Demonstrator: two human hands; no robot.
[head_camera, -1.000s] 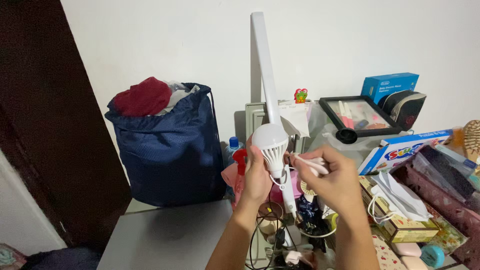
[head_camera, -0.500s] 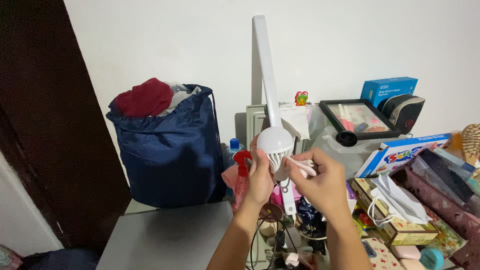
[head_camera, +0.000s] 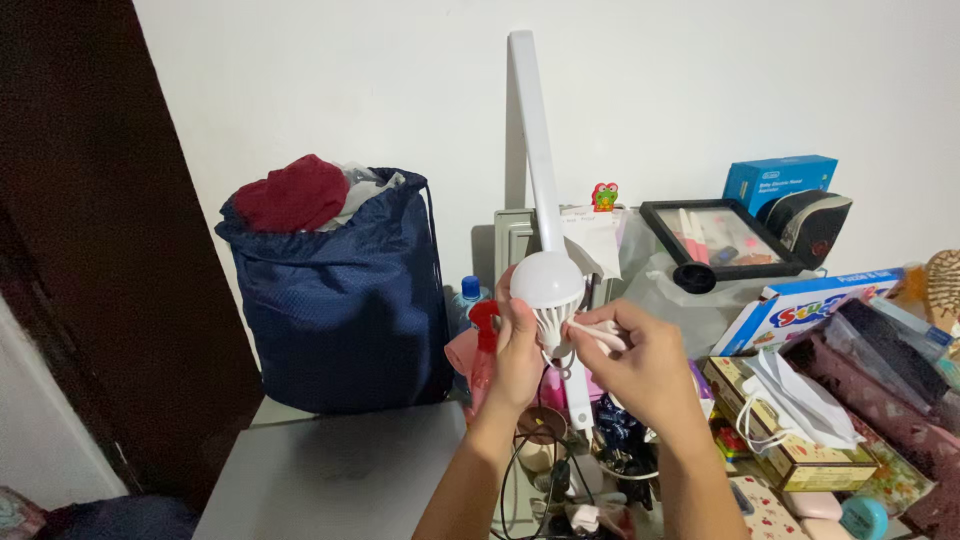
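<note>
My left hand (head_camera: 517, 352) grips the ribbed base of a white light bulb (head_camera: 547, 283), dome pointing up, held above the cluttered table. My right hand (head_camera: 640, 360) pinches a small white cloth or wipe (head_camera: 590, 331) pressed against the bulb's ribbed neck. Both forearms rise from the bottom edge. A tall white lamp arm (head_camera: 535, 150) stands just behind the bulb.
A stuffed navy drawstring bag (head_camera: 335, 300) sits at the left on a grey surface (head_camera: 330, 480). A red spray bottle (head_camera: 483, 345), black picture frame (head_camera: 722, 238), blue box (head_camera: 780, 180), a colourful box (head_camera: 800, 310), cables and boxes crowd the right. A dark door (head_camera: 100, 250) is at far left.
The bulb and both hands sit slightly lower and left in view than a second ago; the right hand keeps the wipe against the bulb's neck.
</note>
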